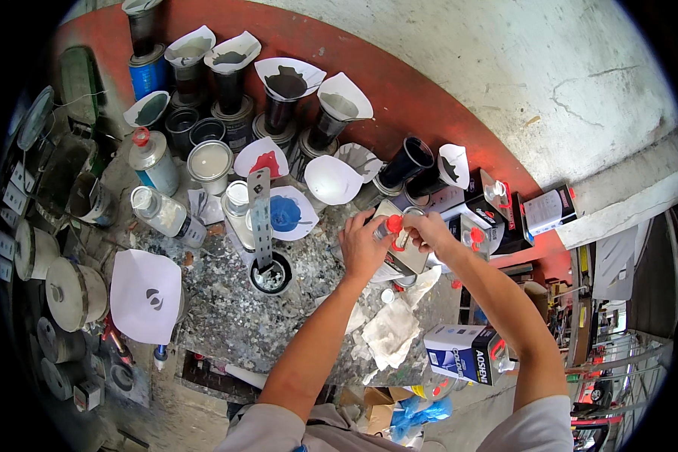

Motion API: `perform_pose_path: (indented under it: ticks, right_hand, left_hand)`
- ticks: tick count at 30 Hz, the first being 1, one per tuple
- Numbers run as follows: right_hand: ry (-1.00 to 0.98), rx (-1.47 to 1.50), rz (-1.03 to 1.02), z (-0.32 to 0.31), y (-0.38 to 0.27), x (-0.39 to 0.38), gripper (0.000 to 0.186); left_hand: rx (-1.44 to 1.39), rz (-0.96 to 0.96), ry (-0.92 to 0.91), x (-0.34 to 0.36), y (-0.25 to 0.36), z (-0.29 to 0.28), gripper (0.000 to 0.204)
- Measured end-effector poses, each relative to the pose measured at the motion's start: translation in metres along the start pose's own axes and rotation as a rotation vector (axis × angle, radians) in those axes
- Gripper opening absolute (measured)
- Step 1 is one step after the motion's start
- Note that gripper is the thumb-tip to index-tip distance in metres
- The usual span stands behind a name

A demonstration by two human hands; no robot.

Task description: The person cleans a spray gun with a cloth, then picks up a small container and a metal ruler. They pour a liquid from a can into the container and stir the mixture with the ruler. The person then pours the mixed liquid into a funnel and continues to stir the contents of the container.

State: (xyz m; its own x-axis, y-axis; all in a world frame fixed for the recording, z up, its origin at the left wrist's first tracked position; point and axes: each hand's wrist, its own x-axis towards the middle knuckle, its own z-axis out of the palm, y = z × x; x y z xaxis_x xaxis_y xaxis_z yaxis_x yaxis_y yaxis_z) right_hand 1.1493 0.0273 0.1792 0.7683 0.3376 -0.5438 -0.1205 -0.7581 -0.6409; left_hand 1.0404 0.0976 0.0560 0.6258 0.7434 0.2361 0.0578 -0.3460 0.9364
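Both of my hands are over a rectangular metal can (410,261) at the right of the paint-spattered table. My left hand (361,245) is closed round a small clear container with a red top (394,224), partly hidden by the fingers. Close beside it, my right hand (429,232) has its fingers curled together at the can's mouth. What they pinch, if anything, is hidden. Left of my hands, a dark paint cup (270,280) holds an upright perforated metal stick (260,207). A small white cap (387,296) and crumpled white cloths (392,331) lie nearer me.
Paint cups topped with paper strainers (285,79) line the back wall. A blue and white can (459,354) sits near my right forearm. More cans (490,203) stand at the far right. Bottles (154,162) and round tubs (75,294) are on the left.
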Motion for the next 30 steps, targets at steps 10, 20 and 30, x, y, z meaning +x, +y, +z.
perform_pose_path:
  ticks: [10, 20, 30]
  right_hand:
    - [0.201, -0.108, -0.099, 0.021, 0.003, 0.012, 0.027]
    - [-0.060, -1.174, -1.202, -0.004, -0.021, 0.009, 0.021]
    - [0.057, -0.905, -1.081, -0.039, 0.006, -0.047, 0.014]
  left_hand:
    - [-0.007, -0.002, 0.004, 0.000, 0.000, 0.003, 0.042]
    - [-0.013, -0.006, 0.012, 0.000, -0.001, 0.005, 0.041]
    - [-0.006, -0.013, -0.005, -0.002, 0.000, 0.001, 0.039]
